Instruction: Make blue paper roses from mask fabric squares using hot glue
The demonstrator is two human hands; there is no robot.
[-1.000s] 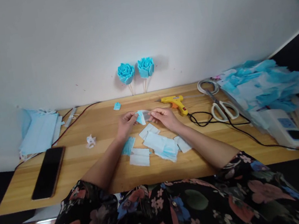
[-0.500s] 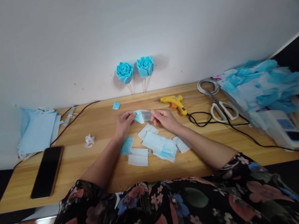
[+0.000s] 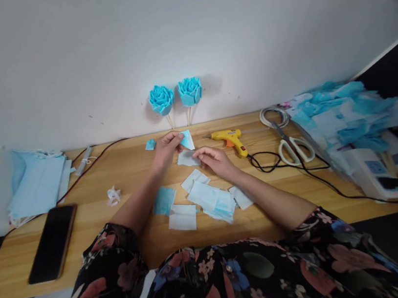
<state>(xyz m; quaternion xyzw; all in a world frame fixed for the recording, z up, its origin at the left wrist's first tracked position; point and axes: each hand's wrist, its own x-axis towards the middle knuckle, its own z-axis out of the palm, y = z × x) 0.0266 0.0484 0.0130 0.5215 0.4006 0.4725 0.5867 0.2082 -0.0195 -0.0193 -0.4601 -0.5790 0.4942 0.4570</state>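
Observation:
My left hand (image 3: 165, 150) pinches a small blue fabric piece (image 3: 187, 140) and holds it above the wooden table (image 3: 122, 179). My right hand (image 3: 215, 159) is closed on a pale white fabric layer (image 3: 187, 158) that hangs just below the blue piece. The two layers are apart. In front of my hands lies a small heap of cut blue and white mask pieces (image 3: 206, 197). A tiny blue scrap (image 3: 150, 145) rests left of my left hand.
Two blue fabric roses (image 3: 175, 95) on sticks lean against the wall. A yellow glue gun (image 3: 230, 139) with a black cord, white-handled scissors (image 3: 290, 146) and a pile of blue scraps (image 3: 349, 110) lie at the right. Stacked masks (image 3: 36, 179) and a black phone (image 3: 52, 241) lie at the left.
The folded piece held between both hands has come apart: my left hand rose with the blue layer, my right hand drew the white layer downward. The camera view shifted slightly.

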